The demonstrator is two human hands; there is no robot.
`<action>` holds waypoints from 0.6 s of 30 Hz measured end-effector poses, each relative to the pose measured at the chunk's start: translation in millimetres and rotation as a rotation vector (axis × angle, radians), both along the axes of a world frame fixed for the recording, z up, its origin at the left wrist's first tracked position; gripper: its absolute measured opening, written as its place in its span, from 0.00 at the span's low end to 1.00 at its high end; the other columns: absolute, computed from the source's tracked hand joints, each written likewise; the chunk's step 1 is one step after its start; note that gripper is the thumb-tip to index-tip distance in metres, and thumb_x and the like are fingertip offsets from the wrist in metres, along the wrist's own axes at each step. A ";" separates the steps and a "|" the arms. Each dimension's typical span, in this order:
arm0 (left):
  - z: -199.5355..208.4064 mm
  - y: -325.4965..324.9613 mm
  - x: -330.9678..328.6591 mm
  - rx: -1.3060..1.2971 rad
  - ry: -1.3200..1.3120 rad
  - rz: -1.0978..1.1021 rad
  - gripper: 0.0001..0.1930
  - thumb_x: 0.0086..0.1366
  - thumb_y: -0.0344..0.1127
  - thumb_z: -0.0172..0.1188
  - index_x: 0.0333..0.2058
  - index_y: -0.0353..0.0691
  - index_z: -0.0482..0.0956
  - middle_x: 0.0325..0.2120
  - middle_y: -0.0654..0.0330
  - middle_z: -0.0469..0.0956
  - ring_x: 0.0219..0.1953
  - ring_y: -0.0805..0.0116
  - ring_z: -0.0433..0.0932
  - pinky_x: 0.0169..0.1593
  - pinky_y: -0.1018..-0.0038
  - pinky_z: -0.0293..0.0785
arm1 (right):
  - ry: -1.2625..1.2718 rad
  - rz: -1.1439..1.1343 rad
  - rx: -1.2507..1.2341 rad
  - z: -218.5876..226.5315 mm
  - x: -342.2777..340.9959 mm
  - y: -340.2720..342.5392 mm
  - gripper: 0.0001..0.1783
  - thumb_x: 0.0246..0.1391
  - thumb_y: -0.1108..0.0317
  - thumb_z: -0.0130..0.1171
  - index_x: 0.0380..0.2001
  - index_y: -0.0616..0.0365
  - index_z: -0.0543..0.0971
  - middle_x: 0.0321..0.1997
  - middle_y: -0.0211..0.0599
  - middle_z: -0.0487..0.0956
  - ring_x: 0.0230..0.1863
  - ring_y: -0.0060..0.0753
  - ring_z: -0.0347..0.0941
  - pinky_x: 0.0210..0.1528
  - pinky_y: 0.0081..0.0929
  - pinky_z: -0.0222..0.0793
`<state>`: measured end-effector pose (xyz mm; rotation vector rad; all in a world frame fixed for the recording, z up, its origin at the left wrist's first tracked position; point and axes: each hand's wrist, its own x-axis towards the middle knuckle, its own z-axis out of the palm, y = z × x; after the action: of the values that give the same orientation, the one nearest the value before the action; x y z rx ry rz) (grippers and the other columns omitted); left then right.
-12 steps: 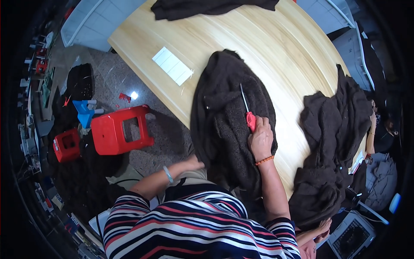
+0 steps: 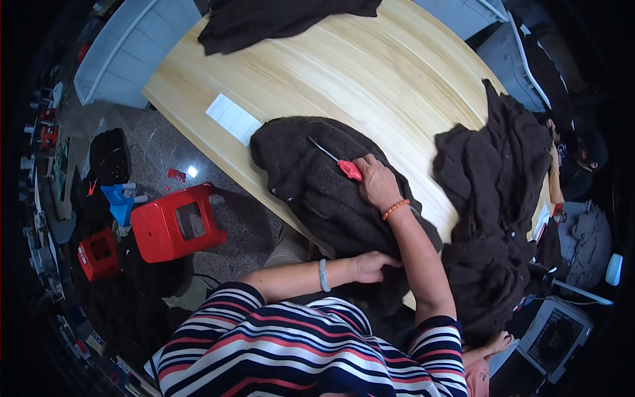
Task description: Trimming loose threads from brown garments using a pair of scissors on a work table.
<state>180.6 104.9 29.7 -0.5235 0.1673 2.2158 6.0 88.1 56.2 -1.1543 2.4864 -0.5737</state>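
Note:
A dark brown knitted garment point(image 2: 324, 205) lies bunched over the near edge of the table, with small shiny buttons at its left. My right hand point(image 2: 377, 182) rests on top of it, closed around a red-handled tool point(image 2: 349, 170). The tool's slim metal end points up and left across the knit. Near my body, my left hand point(image 2: 372, 267) grips the garment's lower edge, its fingertips partly hidden in the dark fabric.
Brown garments point(image 2: 486, 165) pile along the right side of the wooden table point(image 2: 410, 73), another point(image 2: 284, 23) at the far edge. A white paper strip point(image 2: 233, 119) lies at left. Red stools point(image 2: 159, 228) stand on the floor. Another person's hand point(image 2: 499, 342) shows lower right.
The garment has turned, its far end swinging left and nearer. My left hand has moved right from the near left edge onto its lower edge. The tool now points more to the left.

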 end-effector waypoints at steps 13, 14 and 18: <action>40.7 -140.8 -39.9 -0.574 1.024 -0.773 0.17 0.69 0.41 0.58 0.45 0.31 0.81 0.40 0.56 0.83 0.43 0.73 0.80 0.48 0.76 0.75 | -0.051 -0.208 -0.005 -15.6 18.5 1.2 0.20 0.43 0.72 0.57 0.44 0.56 0.76 0.43 0.43 0.74 0.45 0.47 0.74 0.47 0.40 0.72; 54.1 -158.1 -53.4 -0.556 0.830 -0.578 0.14 0.70 0.37 0.54 0.41 0.30 0.81 0.37 0.54 0.83 0.39 0.70 0.82 0.43 0.77 0.77 | -0.112 -0.250 -0.016 -16.5 20.4 2.0 0.19 0.44 0.72 0.56 0.44 0.56 0.76 0.43 0.45 0.75 0.45 0.49 0.74 0.47 0.41 0.72; 59.6 -191.2 -133.0 -1.265 0.933 0.133 0.12 0.72 0.33 0.49 0.36 0.33 0.79 0.29 0.59 0.82 0.28 0.77 0.77 0.36 0.80 0.75 | -0.444 -0.469 -0.069 -18.3 -1.9 10.6 0.18 0.47 0.68 0.55 0.44 0.57 0.77 0.40 0.53 0.80 0.45 0.57 0.76 0.49 0.46 0.71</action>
<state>47.6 -86.3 89.3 -0.0517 2.1103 2.0658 4.1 98.7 37.9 -0.3866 2.3437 -0.9297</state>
